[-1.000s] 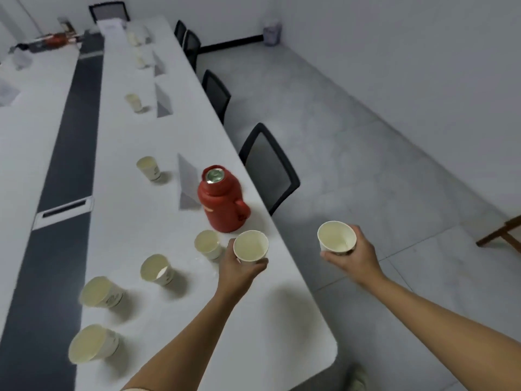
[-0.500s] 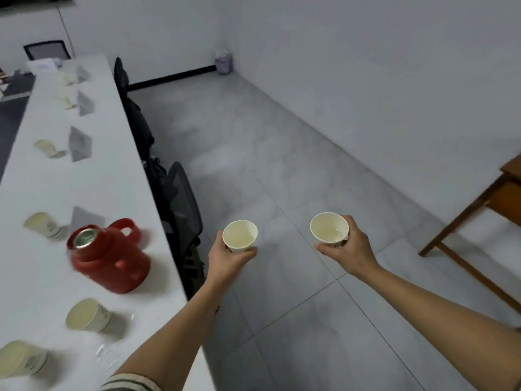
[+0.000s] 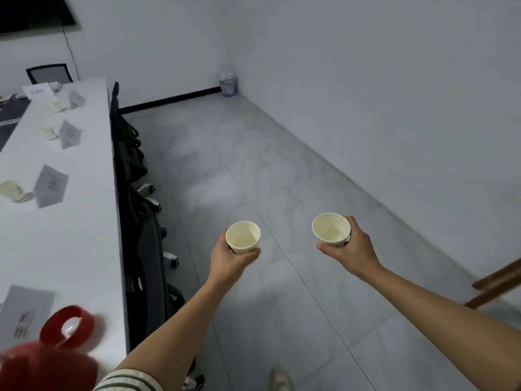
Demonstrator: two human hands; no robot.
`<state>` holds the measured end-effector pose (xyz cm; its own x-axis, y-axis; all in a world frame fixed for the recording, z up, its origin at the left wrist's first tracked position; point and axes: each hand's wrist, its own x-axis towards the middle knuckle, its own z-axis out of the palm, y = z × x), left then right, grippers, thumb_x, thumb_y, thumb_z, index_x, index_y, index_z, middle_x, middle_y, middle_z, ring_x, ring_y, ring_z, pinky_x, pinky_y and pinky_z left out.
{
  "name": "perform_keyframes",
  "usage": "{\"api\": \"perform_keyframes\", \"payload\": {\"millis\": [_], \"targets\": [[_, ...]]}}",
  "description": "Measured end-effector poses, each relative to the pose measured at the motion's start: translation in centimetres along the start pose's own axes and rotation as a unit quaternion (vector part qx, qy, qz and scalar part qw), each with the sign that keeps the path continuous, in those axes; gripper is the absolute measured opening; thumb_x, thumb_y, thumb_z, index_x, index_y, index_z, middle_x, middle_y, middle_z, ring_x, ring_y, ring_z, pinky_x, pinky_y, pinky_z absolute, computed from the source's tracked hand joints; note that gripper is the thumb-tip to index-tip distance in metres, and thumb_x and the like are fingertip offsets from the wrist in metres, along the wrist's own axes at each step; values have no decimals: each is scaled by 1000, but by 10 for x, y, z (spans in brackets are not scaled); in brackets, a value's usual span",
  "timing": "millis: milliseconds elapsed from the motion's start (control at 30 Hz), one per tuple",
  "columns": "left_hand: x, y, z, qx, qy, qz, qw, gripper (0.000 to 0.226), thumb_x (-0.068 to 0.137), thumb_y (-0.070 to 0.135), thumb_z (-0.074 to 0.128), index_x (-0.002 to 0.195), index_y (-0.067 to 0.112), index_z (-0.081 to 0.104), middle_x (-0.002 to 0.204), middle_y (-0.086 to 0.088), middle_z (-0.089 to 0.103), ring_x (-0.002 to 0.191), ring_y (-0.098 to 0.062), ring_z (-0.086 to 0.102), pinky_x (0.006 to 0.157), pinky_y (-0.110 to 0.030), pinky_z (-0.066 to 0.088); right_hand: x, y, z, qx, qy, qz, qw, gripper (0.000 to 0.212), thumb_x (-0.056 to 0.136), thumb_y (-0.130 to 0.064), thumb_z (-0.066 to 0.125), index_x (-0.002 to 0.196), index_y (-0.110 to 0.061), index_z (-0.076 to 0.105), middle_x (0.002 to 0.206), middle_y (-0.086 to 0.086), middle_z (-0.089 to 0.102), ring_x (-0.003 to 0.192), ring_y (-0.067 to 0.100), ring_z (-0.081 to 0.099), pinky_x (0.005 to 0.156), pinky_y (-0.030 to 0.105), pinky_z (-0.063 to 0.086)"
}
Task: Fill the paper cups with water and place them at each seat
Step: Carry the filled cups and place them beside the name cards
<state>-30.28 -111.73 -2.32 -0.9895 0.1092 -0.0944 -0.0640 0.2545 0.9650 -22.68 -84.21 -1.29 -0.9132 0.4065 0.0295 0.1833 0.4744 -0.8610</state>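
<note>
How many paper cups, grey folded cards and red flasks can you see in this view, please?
paper cups: 5
grey folded cards: 4
red flask: 1
Total: 10

I get only a smeared part of the red flask (image 3: 42,359), cut off at the near left corner. Print on the name cards (image 3: 50,186) is unreadable. The wooden furniture (image 3: 496,286) runs off the right edge; I can't tell what fills the far bin (image 3: 228,84).
</note>
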Motion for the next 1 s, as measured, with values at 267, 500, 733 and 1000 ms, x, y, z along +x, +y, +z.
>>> {"api": "perform_keyframes", "payload": {"millis": [267,500,733,1000], "targets": [[182,55,14,25,20,10,999,48,68,13,85,105,24,57,94,7,66,83,-7,63,66,-19,51,195,-40,24,3,-6,-13,1000,64,64,-32,90,115,-26,50,101,-8,63,94,18,61,81,39,54],[334,64,31,17,64,1,998,53,57,26,85,103,27,59,94,8,67,86,-12,65,72,-29,56,372,-43,60,0,-45,-43,998,66,64,-32,90,117,-26,50,103,-5,63,95,20,61,81,40,54],[481,86,35,21,154,-16,988,48,57,26,84,97,30,59,91,9,67,85,-11,64,72,-27,53,566,-68,106,-2,-124,-84,989,63,63,-34,90,111,-31,50,98,-9,64,92,19,62,78,39,54],[621,100,-12,6,269,-43,962,53,53,32,81,102,28,59,96,9,67,86,-4,63,69,-12,47,750,-132,206,4,-221,-141,965,63,64,-32,90,114,-26,52,101,-5,64,92,21,62,78,40,53]]}}
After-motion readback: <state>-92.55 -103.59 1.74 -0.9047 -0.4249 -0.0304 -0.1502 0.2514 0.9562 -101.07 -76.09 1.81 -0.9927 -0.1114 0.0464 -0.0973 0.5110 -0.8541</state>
